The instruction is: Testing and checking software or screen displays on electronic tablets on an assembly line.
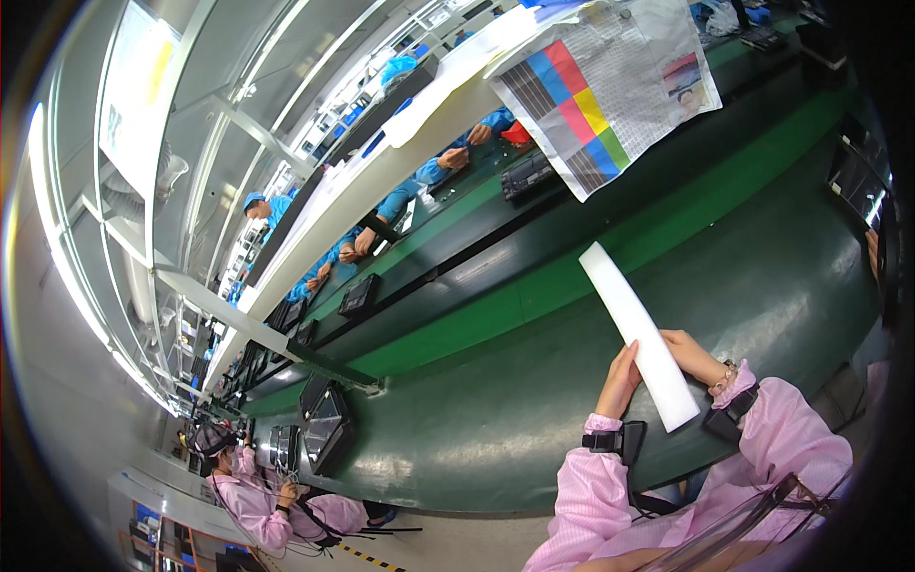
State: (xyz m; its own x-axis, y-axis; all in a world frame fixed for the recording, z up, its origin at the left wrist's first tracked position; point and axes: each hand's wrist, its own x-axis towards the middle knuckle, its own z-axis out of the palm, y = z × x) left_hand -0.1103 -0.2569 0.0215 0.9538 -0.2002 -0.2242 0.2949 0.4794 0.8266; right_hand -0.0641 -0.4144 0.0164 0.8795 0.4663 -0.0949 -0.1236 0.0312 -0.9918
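Observation:
A long, plain white strip (640,329), possibly foam or card, is held at a slant above the green table (477,419). On its left edge is my left hand (620,381), the fingers pressed against it. From the other side my right hand (694,357) grips the same strip, its fingertips partly hidden behind it. The strip's far end points away toward the conveyor, and its near end hangs between my wrists. Pink sleeves and black wrist devices cover my forearms.
A dark conveyor line (457,262) with black parts on it runs beyond the table. A printed sheet with colour blocks (610,86) hangs from the shelf (381,162). Black cases (327,424) stand at the left, near a pink-clad person (253,500). People in blue work across the line.

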